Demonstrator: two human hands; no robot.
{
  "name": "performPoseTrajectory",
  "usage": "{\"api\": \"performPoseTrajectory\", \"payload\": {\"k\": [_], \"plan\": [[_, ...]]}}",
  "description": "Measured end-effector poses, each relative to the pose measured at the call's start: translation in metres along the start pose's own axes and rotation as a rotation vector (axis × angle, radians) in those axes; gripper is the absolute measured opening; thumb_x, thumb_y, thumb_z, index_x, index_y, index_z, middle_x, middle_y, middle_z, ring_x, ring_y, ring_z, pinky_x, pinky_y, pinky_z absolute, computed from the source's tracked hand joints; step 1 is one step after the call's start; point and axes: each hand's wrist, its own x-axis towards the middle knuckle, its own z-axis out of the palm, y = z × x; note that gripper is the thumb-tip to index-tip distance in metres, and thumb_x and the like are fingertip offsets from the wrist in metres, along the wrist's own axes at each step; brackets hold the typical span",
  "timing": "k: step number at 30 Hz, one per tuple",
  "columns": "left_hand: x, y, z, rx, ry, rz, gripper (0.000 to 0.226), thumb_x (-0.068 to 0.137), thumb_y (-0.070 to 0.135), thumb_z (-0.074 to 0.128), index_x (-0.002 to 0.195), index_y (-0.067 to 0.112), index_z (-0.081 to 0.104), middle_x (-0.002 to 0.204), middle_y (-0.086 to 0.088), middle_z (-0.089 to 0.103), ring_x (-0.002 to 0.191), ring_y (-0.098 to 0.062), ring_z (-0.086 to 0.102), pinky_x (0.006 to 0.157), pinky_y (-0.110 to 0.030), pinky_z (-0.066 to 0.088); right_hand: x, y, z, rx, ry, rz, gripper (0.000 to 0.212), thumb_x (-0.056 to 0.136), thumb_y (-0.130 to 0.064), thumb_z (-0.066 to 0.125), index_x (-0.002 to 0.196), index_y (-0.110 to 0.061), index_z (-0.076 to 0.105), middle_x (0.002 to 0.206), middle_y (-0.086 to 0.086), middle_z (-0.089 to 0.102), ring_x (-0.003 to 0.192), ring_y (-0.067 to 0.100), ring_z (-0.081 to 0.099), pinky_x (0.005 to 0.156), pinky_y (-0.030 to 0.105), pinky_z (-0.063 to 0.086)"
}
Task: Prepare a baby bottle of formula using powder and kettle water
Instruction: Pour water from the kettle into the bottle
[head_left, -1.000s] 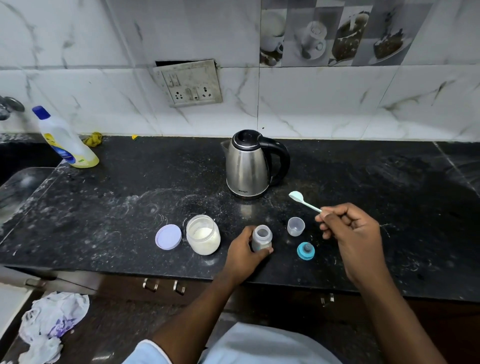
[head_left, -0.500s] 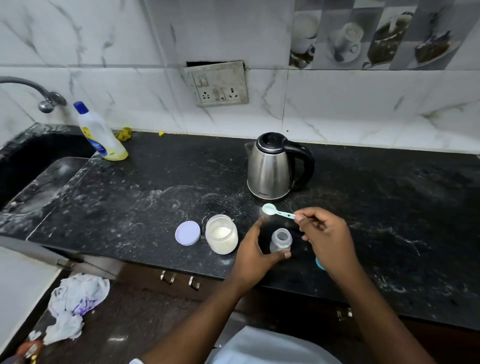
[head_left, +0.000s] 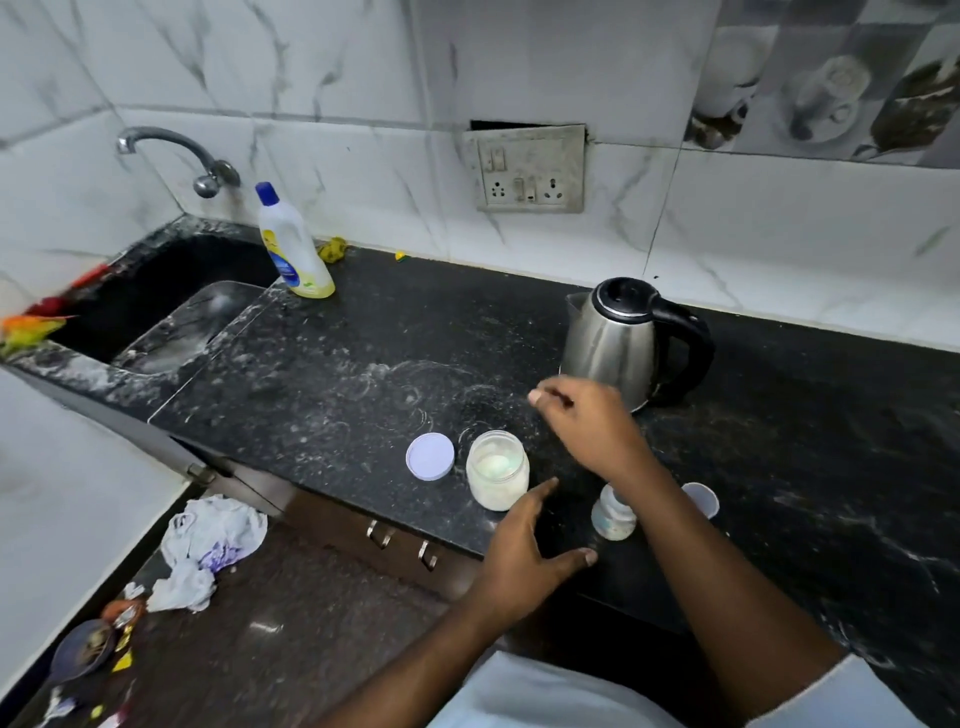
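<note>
The small baby bottle (head_left: 613, 515) stands uncapped near the counter's front edge, partly behind my right forearm. My left hand (head_left: 530, 553) hovers open between it and the glass powder jar (head_left: 497, 475), touching neither. The jar is open, and its lilac lid (head_left: 430, 456) lies just to its left. My right hand (head_left: 587, 426) is above and right of the jar, fingers pinched. A pale green spoon bowl (head_left: 500, 461) shows inside the jar; the handle is blurred. The steel kettle (head_left: 615, 345) stands behind my right hand.
A small clear cap (head_left: 702, 499) sits right of my right forearm. A dish soap bottle (head_left: 293, 244) stands by the sink (head_left: 156, 312) under a tap (head_left: 176, 150) at the left. A wall socket (head_left: 524, 166) is above the counter. Crumpled cloth (head_left: 208, 540) lies on the floor.
My left hand has let go of the baby bottle and opened. My right hand moved left with the spoon, from over the bottle to the powder jar. The view swung left.
</note>
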Motion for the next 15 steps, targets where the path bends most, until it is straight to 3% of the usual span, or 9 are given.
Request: {"api": "performPoseTrajectory", "payload": {"k": [4, 6, 8, 9, 11, 13, 15], "plan": [[0.013, 0.008, 0.008, 0.047, -0.099, 0.026, 0.110, 0.071, 0.049, 0.090, 0.162, 0.024, 0.034, 0.163, 0.014, 0.042, 0.149, 0.006, 0.037, 0.125, -0.025, 0.031, 0.048, 0.043, -0.048, 0.028, 0.465, 0.067, 0.039, 0.098, -0.039, 0.058, 0.116, -0.008, 0.074, 0.104, 0.016, 0.072, 0.096, 0.033, 0.064, 0.091, 0.047, 0.052], [0.024, 0.013, 0.017, 0.079, -0.149, 0.037, 0.117, 0.071, 0.047, 0.092, 0.165, 0.025, 0.026, 0.167, 0.015, 0.033, 0.153, 0.005, 0.029, 0.126, -0.021, 0.025, 0.066, 0.062, -0.069, 0.027, 0.571, 0.180, 0.040, 0.100, -0.043, 0.056, 0.121, -0.012, 0.071, 0.122, 0.013, 0.069, 0.117, 0.036, 0.059, 0.105, 0.048, 0.043], [0.034, 0.017, 0.029, 0.096, -0.180, 0.054, 0.120, 0.072, 0.040, 0.094, 0.166, 0.024, 0.022, 0.168, 0.017, 0.027, 0.154, 0.006, 0.024, 0.123, -0.012, 0.020, 0.078, 0.078, -0.087, -0.002, 0.609, 0.277, 0.037, 0.104, -0.045, 0.052, 0.120, -0.016, 0.069, 0.130, 0.009, 0.065, 0.127, 0.034, 0.052, 0.108, 0.048, 0.033], [0.039, 0.018, 0.035, 0.091, -0.188, 0.058, 0.120, 0.073, 0.037, 0.095, 0.166, 0.023, 0.021, 0.167, 0.018, 0.026, 0.153, 0.007, 0.023, 0.119, -0.006, 0.019, 0.083, 0.088, -0.093, -0.005, 0.610, 0.304, 0.039, 0.106, -0.047, 0.049, 0.115, -0.015, 0.070, 0.126, 0.010, 0.067, 0.125, 0.035, 0.054, 0.106, 0.048, 0.035], [0.048, 0.018, 0.044, 0.072, -0.201, 0.047, 0.120, 0.072, 0.036, 0.096, 0.166, 0.024, 0.023, 0.164, 0.021, 0.029, 0.149, 0.009, 0.027, 0.114, -0.001, 0.019, 0.090, 0.103, -0.100, 0.098, 0.583, 0.315, 0.050, 0.106, -0.053, 0.041, 0.094, -0.014, 0.070, 0.099, 0.011, 0.071, 0.100, 0.033, 0.064, 0.091, 0.044, 0.045], [0.054, 0.016, 0.051, 0.055, -0.196, 0.014, 0.113, 0.069, 0.042, 0.095, 0.162, 0.029, 0.032, 0.160, 0.021, 0.042, 0.144, 0.008, 0.040, 0.118, -0.010, 0.030, 0.090, 0.112, -0.098, 0.277, 0.528, 0.325, 0.054, 0.107, -0.056, 0.041, 0.072, -0.019, 0.060, 0.070, 0.003, 0.061, 0.071, 0.024, 0.058, 0.071, 0.037, 0.044], [0.056, 0.014, 0.055, 0.070, -0.181, -0.014, 0.094, 0.068, 0.045, 0.094, 0.150, 0.033, 0.049, 0.142, 0.021, 0.061, 0.130, 0.007, 0.056, 0.114, -0.024, 0.044, 0.087, 0.117, -0.093, 0.359, 0.513, 0.320, 0.055, 0.107, -0.054, 0.044, 0.065, -0.019, 0.046, 0.062, 0.005, 0.048, 0.058, 0.019, 0.049, 0.057, 0.028, 0.040]]}}
